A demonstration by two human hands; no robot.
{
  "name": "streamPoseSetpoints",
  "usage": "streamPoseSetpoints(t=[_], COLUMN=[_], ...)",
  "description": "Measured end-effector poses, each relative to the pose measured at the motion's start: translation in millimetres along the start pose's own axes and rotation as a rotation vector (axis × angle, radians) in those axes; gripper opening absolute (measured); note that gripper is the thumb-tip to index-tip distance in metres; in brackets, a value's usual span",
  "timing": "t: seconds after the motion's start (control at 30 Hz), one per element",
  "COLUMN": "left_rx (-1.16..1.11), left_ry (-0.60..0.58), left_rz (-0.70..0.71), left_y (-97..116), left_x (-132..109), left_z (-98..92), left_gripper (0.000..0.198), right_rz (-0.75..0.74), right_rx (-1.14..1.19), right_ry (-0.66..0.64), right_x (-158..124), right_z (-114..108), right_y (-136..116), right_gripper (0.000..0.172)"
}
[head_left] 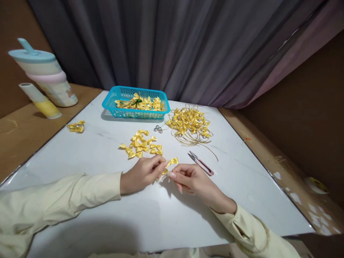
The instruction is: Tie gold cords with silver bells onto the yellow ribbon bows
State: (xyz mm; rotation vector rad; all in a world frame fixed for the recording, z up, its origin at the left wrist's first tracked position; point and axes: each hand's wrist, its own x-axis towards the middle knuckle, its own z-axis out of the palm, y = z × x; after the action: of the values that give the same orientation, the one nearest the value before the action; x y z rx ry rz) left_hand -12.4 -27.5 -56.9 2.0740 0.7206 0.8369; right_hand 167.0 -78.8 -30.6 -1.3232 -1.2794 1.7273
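My left hand [145, 172] is closed in a pinch, with a yellow satin ribbon bow [173, 161] at its fingertips. Facing it, my right hand [192, 180] pinches thumb against fingers; what lies between them is too small to make out. A bit of yellow ribbon [165, 172] shows between the two hands, low over the table. Just beyond my left hand lies a loose pile of yellow bows [141, 143]. Thread snips [200, 163] with pinkish handles rest beyond my right hand, blades pointing away to the left.
A blue basket [107, 104] holds yellow bows and gold cord. Right of it is a heap of bows with bells and cords [189, 123]. Several silver bells [158, 129] lie between. A bow bundle [76, 126], tumbler [51, 77] and yellow thread spool [44, 105] stand left. Curtain [139, 43] behind.
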Motion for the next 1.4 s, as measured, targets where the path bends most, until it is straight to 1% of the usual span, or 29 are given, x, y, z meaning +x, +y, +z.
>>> streamPoseSetpoints(t=[0.07,0.17,0.23,0.3,0.37,0.43,0.5,0.53,0.6,0.63,0.7,0.77,0.83,0.9,0.97,1.07,1.23,1.4], left_rx=[0.051,0.078,0.068,0.028,-0.052,-0.172,-0.317,-0.39,-0.508,-0.545,-0.568,-0.558,-0.563,-0.594,-0.639,-0.69,-0.639,-0.665], left_ry=[0.01,-0.021,-0.053,-0.091,-0.133,-0.198,-0.298,-0.351,-0.437,-0.464,-0.493,-0.5,-0.482,-0.454,-0.433,-0.419,-0.388,-0.347], left_rz=[0.031,0.045,0.033,-0.01,-0.102,-0.238,-0.382,-0.436,-0.481,-0.475,-0.438,-0.414,-0.416,-0.434,-0.448,-0.446,-0.433,-0.441], left_y=[-3,-6,-7,-7,-5,-1,3,5,8,9,9,8,5,1,-1,-1,5,6], left_x=[-1,-3,-3,-1,3,6,9,9,9,8,7,5,4,4,4,3,3,2], left_z=[0.2,0.5,0.2,-0.7,-2.2,-4.2,-6.0,-6.8,-8.0,-8.4,-8.6,-8.1,-6.7,-4.7,-2.6,-0.2,0.3,-0.3], left_gripper=[0.02,0.02,0.019,0.018,0.02,0.023,0.026,0.026,0.027,0.027,0.029,0.03,0.033,0.036,0.038,0.037,0.03,0.033], right_rz=[-0.003,-0.053,-0.117,-0.242,-0.417,-0.573,-0.65,-0.661,-0.636,-0.606,-0.501,-0.362,-0.242,-0.181,-0.17,-0.183,-0.181,-0.176], right_rx=[-0.009,-0.104,-0.26,-0.511,-0.789,-1.006,-1.114,-1.121,-1.045,-0.981,-0.836,-0.674,-0.498,-0.351,-0.268,-0.219,-0.185,-0.174], right_ry=[-0.015,0.02,0.057,0.131,0.222,0.271,0.268,0.261,0.226,0.202,0.152,0.106,0.077,0.076,0.097,0.126,0.131,0.148], right_x=[0,-2,-3,-4,-5,-7,-7,-6,-4,-3,-1,2,3,3,4,4,4,5], right_z=[-3,-7,-9,-10,-12,-14,-17,-18,-18,-17,-14,-11,-8,-6,-5,-4,-4,-7], right_y=[1,2,3,5,7,9,10,9,6,4,2,1,2,3,4,5,5,5], right_gripper=[0.038,0.04,0.038,0.034,0.029,0.026,0.025,0.024,0.024,0.024,0.026,0.031,0.035,0.037,0.037,0.037,0.038,0.035])
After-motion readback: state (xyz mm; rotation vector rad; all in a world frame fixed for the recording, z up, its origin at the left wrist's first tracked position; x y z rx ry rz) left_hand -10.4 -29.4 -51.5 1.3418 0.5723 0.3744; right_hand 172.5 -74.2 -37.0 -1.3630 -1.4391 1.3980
